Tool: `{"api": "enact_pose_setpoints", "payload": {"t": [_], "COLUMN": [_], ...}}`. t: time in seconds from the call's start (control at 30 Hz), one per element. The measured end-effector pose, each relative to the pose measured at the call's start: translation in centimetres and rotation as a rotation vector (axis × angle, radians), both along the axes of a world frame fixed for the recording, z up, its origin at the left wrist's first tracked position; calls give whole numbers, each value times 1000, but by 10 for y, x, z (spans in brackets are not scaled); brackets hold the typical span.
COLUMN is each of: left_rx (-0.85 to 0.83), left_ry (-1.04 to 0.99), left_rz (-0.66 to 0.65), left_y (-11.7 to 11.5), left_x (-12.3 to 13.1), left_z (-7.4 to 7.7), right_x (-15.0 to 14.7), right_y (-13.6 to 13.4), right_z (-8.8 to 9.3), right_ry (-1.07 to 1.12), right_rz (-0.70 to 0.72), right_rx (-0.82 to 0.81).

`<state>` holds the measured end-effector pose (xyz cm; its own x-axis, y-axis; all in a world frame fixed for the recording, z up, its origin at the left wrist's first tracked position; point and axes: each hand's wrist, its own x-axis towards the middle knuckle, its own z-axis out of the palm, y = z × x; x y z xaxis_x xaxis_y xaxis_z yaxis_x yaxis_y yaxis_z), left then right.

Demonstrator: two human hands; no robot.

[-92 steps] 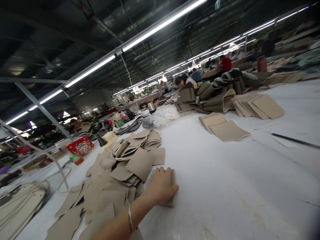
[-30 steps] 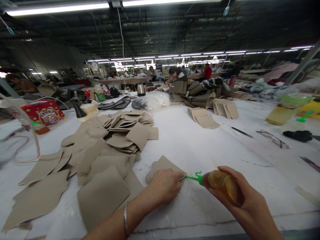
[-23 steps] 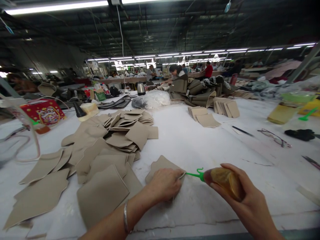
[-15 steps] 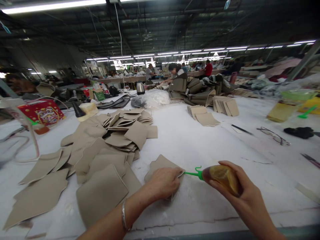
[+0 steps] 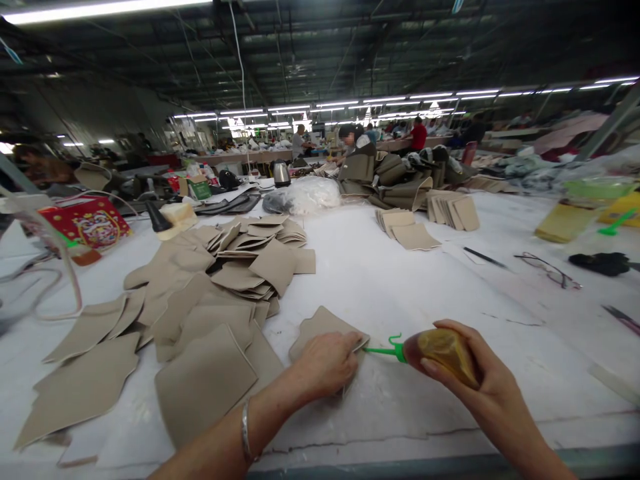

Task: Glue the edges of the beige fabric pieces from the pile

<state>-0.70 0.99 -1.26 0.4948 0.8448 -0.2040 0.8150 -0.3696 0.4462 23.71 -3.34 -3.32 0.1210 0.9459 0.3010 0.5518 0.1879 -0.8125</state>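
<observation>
Two hands: left hand (image 5: 327,363) holds beige piece (image 5: 319,325), right hand (image 5: 483,380) grips amber bottle (image 5: 444,355)
White tabletop (image 5: 365,280): marked, piece lying beside beige pile (image 5: 200,303)
Dim hall (image 5: 320,63): strip lights (image 5: 100,12) overhead
Red box (image 5: 86,223): colourful print, illegible

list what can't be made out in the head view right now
Head view, beige piece: partly hidden under the left hand.
Head view, green nozzle: its tip is too small to tell whether it touches the piece.
Head view, amber bottle: base covered by the right hand.
Head view, beige pile: lower pieces hidden by those on top.
Head view, dark pointed tool: cut off by the right edge.
</observation>
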Motion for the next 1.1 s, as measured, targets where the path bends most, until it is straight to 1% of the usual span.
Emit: {"api": "enact_pose_setpoints", "payload": {"t": [0.13, 0.27, 0.43, 0.57, 0.63, 0.77, 0.9, 1.03, 1.1], "left_rx": [-2, 5, 7, 11, 21, 53, 82, 92, 94], "left_ry": [13, 30, 44, 53, 45, 21, 6, 7, 14], "left_rz": [4, -1, 0, 7, 0, -20, -24, -35, -31], "left_y": [-2, -3, -4, -5, -6, -6, -6, -7, -8], "left_x": [-1, -2, -1, -2, -2, -3, -4, -4, -4], "left_z": [1, 3, 3, 1, 0, -5, -9, -8, -7], "right_x": [0, -2, -16, -22, -24, -25, -25, -22, -19], "right_y": [-3, -5, -16, -23, -25, -31, -34, -35, -34], "right_z": [0, 1, 3, 3, 2, 0, -3, -9, -10], "right_ry": [46, 30, 130, 146, 155, 196, 184, 220, 212], "right_rz": [60, 23, 67, 15, 14, 68, 33, 101, 108], "right_rx": [-30, -16, -71, -57, -61, -79, -96, -88, -76]}}
